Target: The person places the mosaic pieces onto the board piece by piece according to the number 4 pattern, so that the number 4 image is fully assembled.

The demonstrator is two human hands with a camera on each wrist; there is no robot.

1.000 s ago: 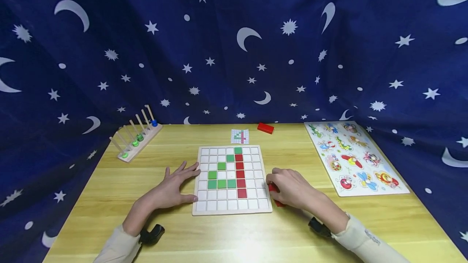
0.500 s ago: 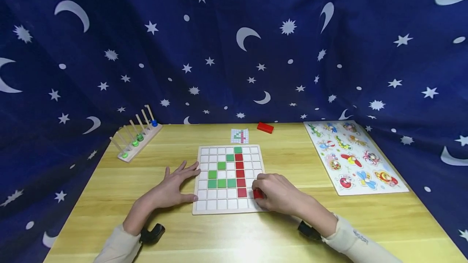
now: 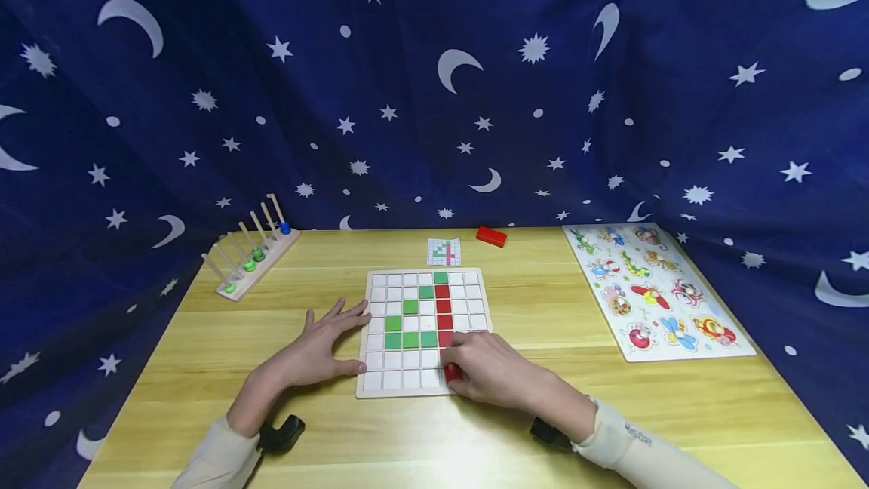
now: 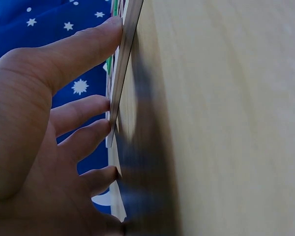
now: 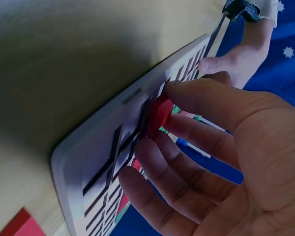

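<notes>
Red tile [image 3: 451,373] pinched in the right hand [image 3: 490,376], held over the grid board's [image 3: 429,389] bottom row.
Its fingers [image 5: 196,98] grip the tile below the red column [image 3: 443,313]; seating it squarely looks next. Left hand [image 3: 314,349] lies flat, fingers straight, bracing the board's edge on the surface [image 3: 407,436].

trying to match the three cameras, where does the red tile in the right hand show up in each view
Head: red tile low on the grid board, pinched at the right hand fingertips.
Left wrist: not in it; only the left hand against the board's edge.
Right wrist: middle of the picture, between thumb and fingers.
Shared landmark: the grid board.
</notes>
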